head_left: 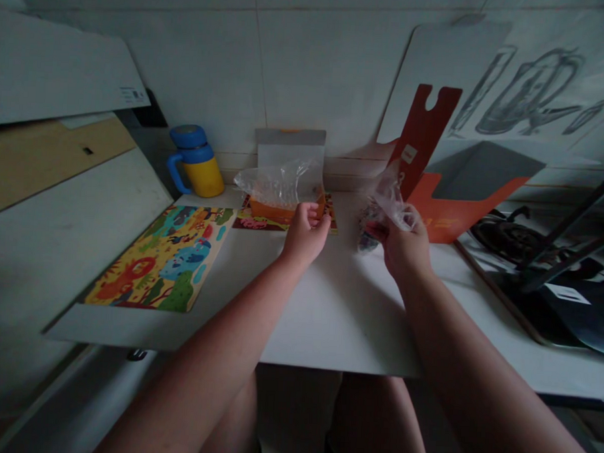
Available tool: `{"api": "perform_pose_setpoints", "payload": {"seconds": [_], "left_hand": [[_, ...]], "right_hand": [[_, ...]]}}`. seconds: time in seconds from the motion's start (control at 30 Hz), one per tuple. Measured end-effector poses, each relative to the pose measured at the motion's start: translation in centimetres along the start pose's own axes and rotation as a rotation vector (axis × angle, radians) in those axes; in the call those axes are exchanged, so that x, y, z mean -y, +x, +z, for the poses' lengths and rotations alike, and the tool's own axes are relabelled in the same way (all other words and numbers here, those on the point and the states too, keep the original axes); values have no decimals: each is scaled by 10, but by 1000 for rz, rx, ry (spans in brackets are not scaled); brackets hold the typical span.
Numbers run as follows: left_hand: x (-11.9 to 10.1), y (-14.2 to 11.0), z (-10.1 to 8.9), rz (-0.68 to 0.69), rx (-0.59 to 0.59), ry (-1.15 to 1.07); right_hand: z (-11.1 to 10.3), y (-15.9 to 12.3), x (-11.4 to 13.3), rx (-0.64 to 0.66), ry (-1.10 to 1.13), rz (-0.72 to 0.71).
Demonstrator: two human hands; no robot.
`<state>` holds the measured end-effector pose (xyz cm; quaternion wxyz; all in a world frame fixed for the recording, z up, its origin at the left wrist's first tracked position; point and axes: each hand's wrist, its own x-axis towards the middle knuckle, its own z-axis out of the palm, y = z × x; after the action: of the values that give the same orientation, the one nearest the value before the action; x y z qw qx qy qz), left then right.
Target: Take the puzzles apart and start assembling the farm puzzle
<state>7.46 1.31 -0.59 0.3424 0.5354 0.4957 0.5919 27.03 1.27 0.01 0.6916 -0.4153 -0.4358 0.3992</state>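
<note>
Head view | right hand (406,241), right of centre: clamped on clear thin-plastic bag of small dark pieces (367,237) | left hand (309,233), centre: fingers curled, slightly apart, nothing seen held, just before low orange cardboard box (270,212) | risk: slick film under one-handed grip could slip, perhaps spilling pieces
</note>
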Motion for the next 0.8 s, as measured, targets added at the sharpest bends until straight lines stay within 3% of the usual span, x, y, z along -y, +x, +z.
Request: {"api": "perform_pose_setpoints", "payload": {"seconds": [0.23, 0.33, 0.47, 0.6, 0.7, 0.8], "left_hand": [[-2, -3, -3, 13, 64, 335], [0, -5, -1, 76, 100, 373], [-2, -7, -1, 125, 173, 411], [-19, -11, -6, 179, 273, 531], [-41, -20, -23, 215, 364, 647], [-59, -31, -67, 265, 310, 834]], "right_hand": [[3, 13, -35, 202, -266, -261], [3, 16, -43, 281, -265, -294], [1, 9, -37, 341, -410, -278], [2, -3, -17, 314, -586, -323], [3, -7, -5, 259, -653, -360], [3, -9, 1, 201, -684, -390]]}}
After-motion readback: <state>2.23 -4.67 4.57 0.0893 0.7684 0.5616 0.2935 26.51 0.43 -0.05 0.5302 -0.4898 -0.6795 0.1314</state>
